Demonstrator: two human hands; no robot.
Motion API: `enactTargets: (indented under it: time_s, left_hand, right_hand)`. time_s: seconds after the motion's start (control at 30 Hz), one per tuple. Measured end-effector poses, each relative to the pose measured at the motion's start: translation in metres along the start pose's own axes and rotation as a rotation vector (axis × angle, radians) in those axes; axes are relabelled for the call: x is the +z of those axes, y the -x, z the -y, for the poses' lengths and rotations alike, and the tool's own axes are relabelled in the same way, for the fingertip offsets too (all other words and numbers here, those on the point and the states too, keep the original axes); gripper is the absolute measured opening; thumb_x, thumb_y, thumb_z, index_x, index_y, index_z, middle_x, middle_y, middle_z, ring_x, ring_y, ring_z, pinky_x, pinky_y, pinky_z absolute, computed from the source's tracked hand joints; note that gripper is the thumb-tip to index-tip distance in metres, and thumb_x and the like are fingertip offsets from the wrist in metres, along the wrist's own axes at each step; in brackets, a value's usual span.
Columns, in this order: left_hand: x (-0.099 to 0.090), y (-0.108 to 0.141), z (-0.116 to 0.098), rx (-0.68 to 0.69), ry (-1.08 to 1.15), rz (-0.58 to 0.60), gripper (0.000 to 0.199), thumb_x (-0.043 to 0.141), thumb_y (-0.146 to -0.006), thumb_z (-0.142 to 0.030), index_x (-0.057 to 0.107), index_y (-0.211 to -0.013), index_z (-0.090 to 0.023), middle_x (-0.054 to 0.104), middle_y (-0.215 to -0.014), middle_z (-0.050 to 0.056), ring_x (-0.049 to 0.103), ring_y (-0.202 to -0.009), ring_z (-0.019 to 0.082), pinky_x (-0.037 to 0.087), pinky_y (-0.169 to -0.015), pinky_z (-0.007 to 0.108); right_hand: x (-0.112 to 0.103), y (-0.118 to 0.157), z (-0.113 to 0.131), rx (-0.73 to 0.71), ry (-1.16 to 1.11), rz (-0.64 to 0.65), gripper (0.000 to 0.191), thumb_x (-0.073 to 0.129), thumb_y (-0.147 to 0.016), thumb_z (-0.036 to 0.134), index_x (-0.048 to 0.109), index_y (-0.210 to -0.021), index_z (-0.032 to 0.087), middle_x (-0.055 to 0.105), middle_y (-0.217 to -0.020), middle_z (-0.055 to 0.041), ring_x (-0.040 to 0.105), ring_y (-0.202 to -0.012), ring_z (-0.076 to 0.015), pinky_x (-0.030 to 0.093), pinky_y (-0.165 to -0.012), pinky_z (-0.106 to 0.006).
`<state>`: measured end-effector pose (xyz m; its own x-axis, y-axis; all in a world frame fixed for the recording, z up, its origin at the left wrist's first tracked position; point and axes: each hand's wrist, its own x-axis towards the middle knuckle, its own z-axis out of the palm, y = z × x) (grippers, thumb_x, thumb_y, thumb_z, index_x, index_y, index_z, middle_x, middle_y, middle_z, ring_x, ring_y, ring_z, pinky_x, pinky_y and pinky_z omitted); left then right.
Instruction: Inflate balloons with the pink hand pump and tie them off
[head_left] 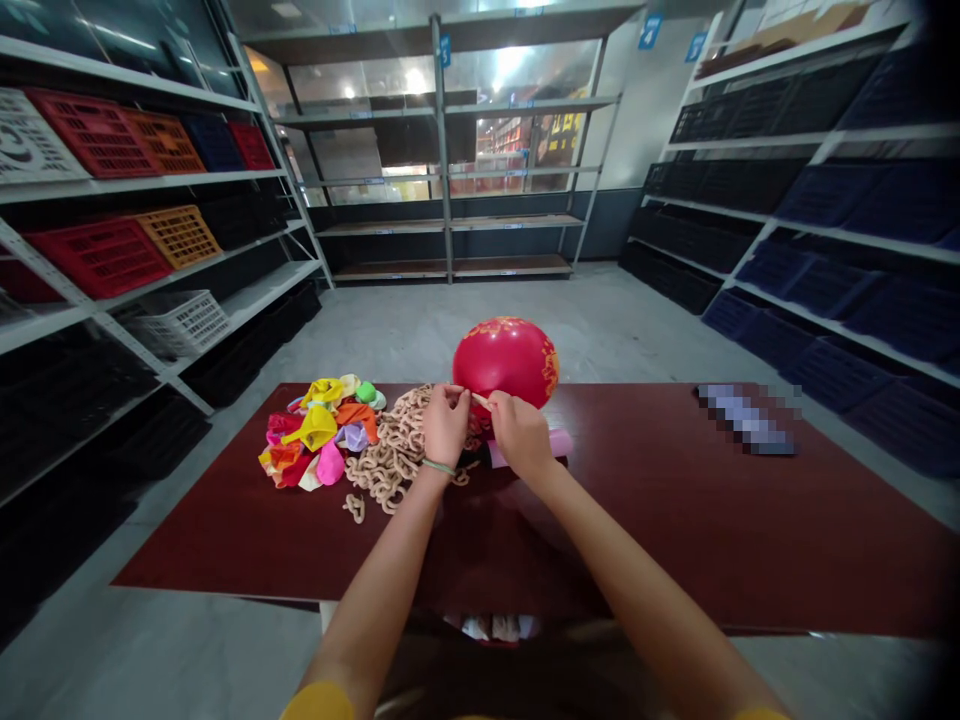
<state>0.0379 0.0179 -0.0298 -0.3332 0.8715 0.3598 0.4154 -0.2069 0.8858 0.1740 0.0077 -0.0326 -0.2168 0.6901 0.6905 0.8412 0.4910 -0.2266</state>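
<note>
1. In the head view, I count the clock from the hands, and 12 o'clock is straight ahead, away from the person.
2. The left hand (446,427) and the right hand (521,435) are close together at the middle of the dark red table (675,530). Each hand has a narrow grip: thumb and fingers pinch together on a thin pale piece (481,401) between them. This piece looks like the stretched neck of the balloon, but it is too small to tell surely.
3. The inflated red balloon (506,365), with a gold pattern, is at 12 o'clock from the hands. It rests just behind them and touches the fingers of the right hand.
4. A pink cylinder (551,444) lies on the table at 3 o'clock, just beside the right hand and partly under it.
5. A heap of tan looped links (390,450) lies at 9 o'clock, touching the left hand side. Further out, a pile of flat multicoloured balloons (319,435) touches this heap.
6. A green band (439,466) goes around the left wrist.
7. A pixelated flat object (746,420), too blurred to name, lies far away at 3 o'clock on the table.
8. Metal shelves with red and orange crates (97,145) stand at 10 o'clock, and shelves with dark blue crates (825,290) stand at 2 o'clock.
</note>
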Motion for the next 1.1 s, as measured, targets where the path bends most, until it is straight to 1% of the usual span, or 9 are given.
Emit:
enactTargets:
  time_s: [0.1, 0.2, 0.27, 0.37, 0.47, 0.63, 0.83, 0.97, 1.1]
  left_hand:
    - [-0.002, 0.007, 0.001, 0.129, 0.041, 0.078, 0.012, 0.054, -0.09, -0.028, 0.059, -0.094, -0.018, 0.067, -0.078, 0.002, 0.063, -0.071, 0.015, 0.046, -0.068, 0.026]
    - [-0.005, 0.015, 0.0, 0.238, 0.135, 0.21, 0.019, 0.048, -0.094, -0.029, 0.062, -0.103, -0.02, 0.065, -0.075, 0.001, 0.061, -0.066, 0.013, 0.046, -0.067, 0.024]
    - [-0.006, 0.019, 0.0, 0.253, 0.198, 0.26, 0.024, 0.047, -0.095, -0.031, 0.065, -0.107, -0.02, 0.064, -0.073, 0.0, 0.06, -0.065, 0.012, 0.047, -0.067, 0.024]
    - [-0.005, 0.021, 0.001, 0.168, 0.337, 0.303, 0.032, 0.047, -0.095, -0.033, 0.064, -0.119, -0.019, 0.062, -0.07, 0.0, 0.058, -0.064, 0.012, 0.047, -0.065, 0.024]
    - [-0.003, 0.02, -0.001, 0.046, 0.44, 0.401, 0.038, 0.051, -0.092, -0.033, 0.063, -0.124, -0.017, 0.062, -0.07, 0.0, 0.053, -0.059, 0.01, 0.044, -0.057, 0.021]
    - [-0.007, 0.018, -0.005, -0.143, 0.562, 0.496, 0.03, 0.06, -0.086, -0.038, 0.066, -0.104, -0.015, 0.063, -0.069, 0.001, 0.051, -0.055, 0.008, 0.039, -0.049, 0.018]
    - [-0.011, 0.014, 0.0, -0.241, 0.566, 0.668, 0.033, 0.068, -0.079, -0.044, 0.065, -0.094, -0.015, 0.068, -0.077, 0.003, 0.056, -0.059, 0.008, 0.042, -0.054, 0.019]
    - [-0.009, 0.015, 0.001, -0.23, 0.526, 0.654, 0.033, 0.068, -0.078, -0.045, 0.065, -0.089, -0.014, 0.069, -0.075, 0.004, 0.055, -0.058, 0.008, 0.042, -0.054, 0.019]
    - [-0.008, 0.017, -0.002, -0.204, 0.476, 0.626, 0.034, 0.064, -0.081, -0.047, 0.065, -0.086, -0.014, 0.069, -0.074, 0.004, 0.052, -0.053, 0.007, 0.039, -0.05, 0.019]
  right_hand:
    - [-0.013, -0.01, -0.009, -0.054, 0.101, -0.003, 0.031, 0.03, -0.101, 0.029, 0.058, -0.097, 0.016, 0.061, -0.071, -0.0059, 0.055, -0.065, -0.0179, 0.032, -0.063, -0.029]
    - [-0.025, -0.022, -0.018, -0.043, 0.066, 0.016, 0.029, 0.03, -0.102, 0.029, 0.056, -0.1, 0.016, 0.063, -0.077, -0.0059, 0.056, -0.067, -0.0172, 0.033, -0.063, -0.028]
    - [-0.03, -0.029, -0.024, -0.08, 0.02, 0.058, 0.028, 0.029, -0.102, 0.029, 0.055, -0.101, 0.017, 0.064, -0.08, -0.0059, 0.056, -0.07, -0.0174, 0.034, -0.064, -0.028]
    - [-0.034, -0.036, -0.03, -0.174, -0.014, 0.107, 0.028, 0.028, -0.102, 0.027, 0.054, -0.1, 0.017, 0.063, -0.083, -0.0061, 0.056, -0.074, -0.0181, 0.037, -0.068, -0.029]
    - [-0.038, -0.039, -0.032, -0.288, -0.023, 0.14, 0.028, 0.027, -0.101, 0.023, 0.054, -0.098, 0.017, 0.062, -0.085, -0.0067, 0.054, -0.077, -0.0185, 0.038, -0.071, -0.03]
    - [-0.043, -0.044, -0.033, -0.341, -0.03, 0.203, 0.026, 0.027, -0.101, 0.024, 0.052, -0.094, 0.018, 0.061, -0.086, -0.0064, 0.051, -0.077, -0.0182, 0.038, -0.073, -0.03]
    - [-0.05, -0.046, -0.034, -0.237, -0.175, 0.377, 0.022, 0.031, -0.1, 0.026, 0.051, -0.092, 0.021, 0.06, -0.085, -0.0038, 0.052, -0.078, -0.0165, 0.038, -0.073, -0.029]
    - [-0.057, -0.046, -0.033, -0.096, -0.36, 0.423, 0.015, 0.037, -0.098, 0.029, 0.051, -0.102, 0.023, 0.06, -0.085, -0.0004, 0.055, -0.076, -0.0146, 0.04, -0.072, -0.029]
    - [-0.063, -0.049, -0.034, 0.052, -0.539, 0.475, 0.022, 0.048, -0.093, 0.033, 0.045, -0.113, 0.025, 0.051, -0.068, 0.0064, 0.05, -0.062, -0.0134, 0.039, -0.064, -0.028]
